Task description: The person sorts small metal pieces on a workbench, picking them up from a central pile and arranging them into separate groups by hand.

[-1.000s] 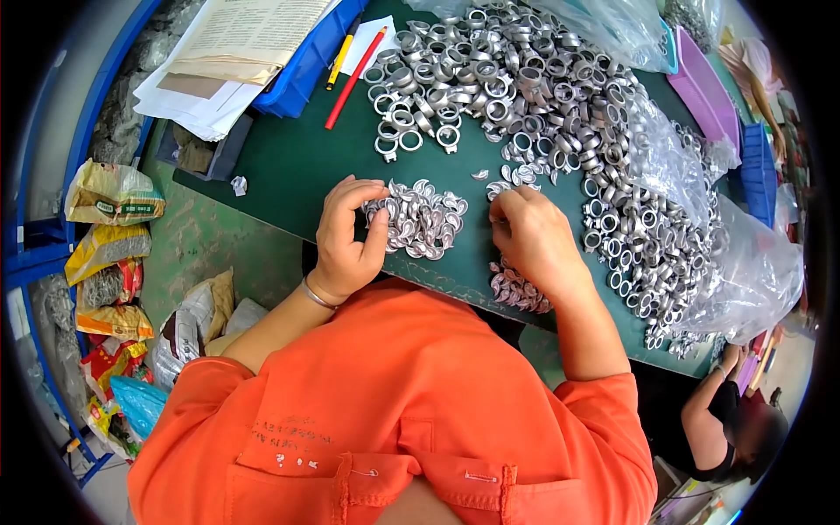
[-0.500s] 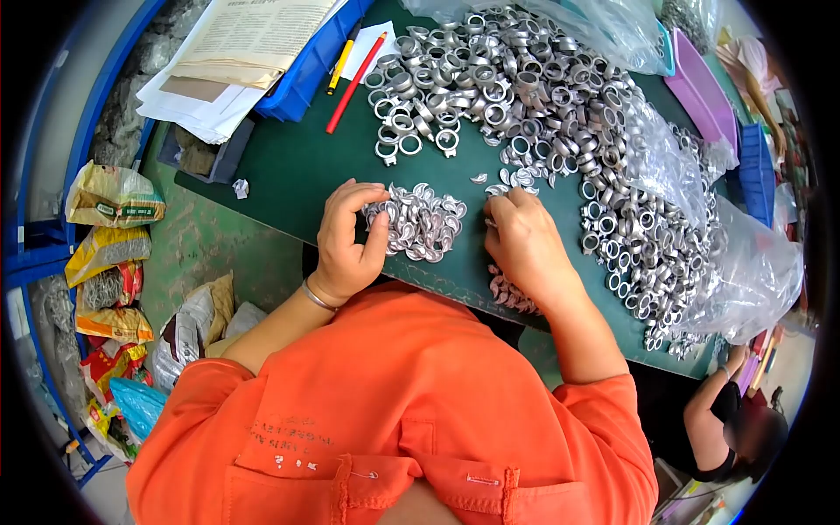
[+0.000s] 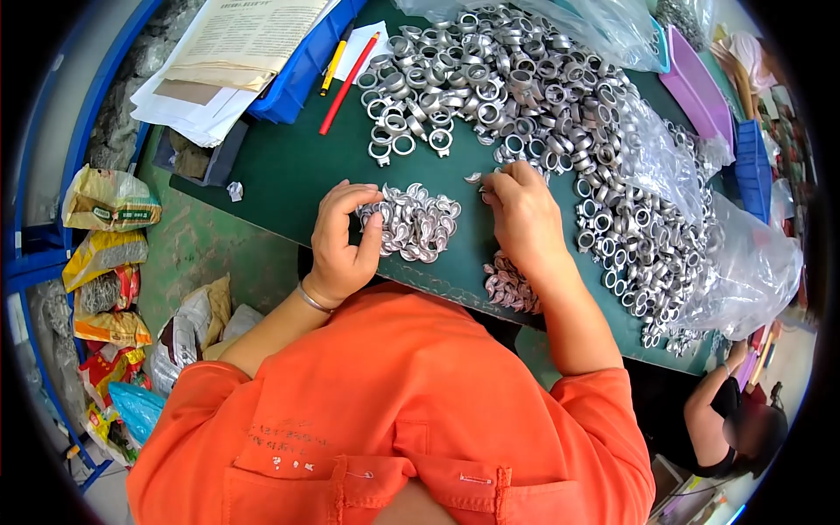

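Note:
My left hand (image 3: 344, 241) rests at the left side of a pile of small silver leaf-shaped pieces (image 3: 415, 220), thumb and fingers apart, fingertips at the pile's edge. Bent over the table, my right hand (image 3: 528, 213) has its thumb and forefinger together near a loose piece (image 3: 473, 178); whatever may be between the fingertips is too small to make out. Just below that hand lies a second pile of pinkish pieces (image 3: 510, 284) by the table's front edge. A large heap of metal rings (image 3: 525, 79) spreads behind and to the right.
On the green table (image 3: 289, 166) lie a red pencil (image 3: 349, 84), a yellow pen (image 3: 336, 63) and papers (image 3: 236, 44) over a blue bin (image 3: 302, 74). Plastic bags (image 3: 744, 271) cover rings at right. Another person (image 3: 722, 420) sits at lower right.
My right hand has moved up, away from the pinkish pile, toward the loose piece, and now covers much of the small group of pieces there. My left hand has stayed beside the silver pile.

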{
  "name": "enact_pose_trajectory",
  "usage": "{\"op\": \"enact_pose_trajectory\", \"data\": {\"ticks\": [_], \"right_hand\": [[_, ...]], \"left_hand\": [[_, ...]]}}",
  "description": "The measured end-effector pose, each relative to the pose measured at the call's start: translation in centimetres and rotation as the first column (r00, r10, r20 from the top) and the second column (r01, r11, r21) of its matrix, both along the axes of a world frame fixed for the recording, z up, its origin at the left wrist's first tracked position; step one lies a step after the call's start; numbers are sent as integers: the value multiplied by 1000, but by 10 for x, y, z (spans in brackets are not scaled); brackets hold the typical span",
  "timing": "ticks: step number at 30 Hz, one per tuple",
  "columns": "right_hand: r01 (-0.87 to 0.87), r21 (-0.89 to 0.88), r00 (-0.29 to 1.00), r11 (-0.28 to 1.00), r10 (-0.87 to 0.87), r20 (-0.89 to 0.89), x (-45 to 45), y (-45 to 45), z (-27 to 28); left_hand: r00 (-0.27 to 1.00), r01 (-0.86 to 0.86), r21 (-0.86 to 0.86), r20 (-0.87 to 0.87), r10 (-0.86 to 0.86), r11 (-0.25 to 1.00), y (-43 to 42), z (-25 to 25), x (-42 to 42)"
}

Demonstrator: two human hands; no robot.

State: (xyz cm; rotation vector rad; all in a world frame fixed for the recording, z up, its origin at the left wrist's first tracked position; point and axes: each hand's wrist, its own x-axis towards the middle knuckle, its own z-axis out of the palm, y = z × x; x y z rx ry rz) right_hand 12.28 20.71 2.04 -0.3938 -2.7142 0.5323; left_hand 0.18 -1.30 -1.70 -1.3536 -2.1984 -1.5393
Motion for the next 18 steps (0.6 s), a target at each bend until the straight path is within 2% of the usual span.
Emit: {"op": "enact_pose_trajectory", "data": {"ticks": [6,7,9,10,12,13,16,17,18], "right_hand": [[-189,-155,982,970,187,-29,13,12,-2],[-189,-155,982,970,187,-29,16,14,0],[-195,-262,977,945,165,-134,19,18,7],[-195,-262,977,945,165,-133,20,21,9],[-63,-270,994,961,36,-105,21,26,12],[-47,-272,997,961,30,-67,21,24,15],[-141,-194,987,971,122,-105,15,17,3],[-135,-145,991,980,134,-20,14,14,2],[-134,-145,991,980,133,-20,14,14,2]], "left_hand": [[1000,9,-13,-1,-9,1000,0,0,-1],[1000,8,-14,-2,-9,1000,0,0,-1],[1000,9,-15,3,-9,1000,0,1,0],[1000,8,-16,8,-8,1000,0,1,0],[1000,9,-17,5,-9,1000,0,0,0],[1000,12,-17,-3,-12,1000,0,0,0],[1000,11,-21,-5,-11,1000,0,0,0],[1000,13,-22,-6,-13,1000,0,0,0],[1000,9,-20,-1,-9,1000,0,0,0]]}}
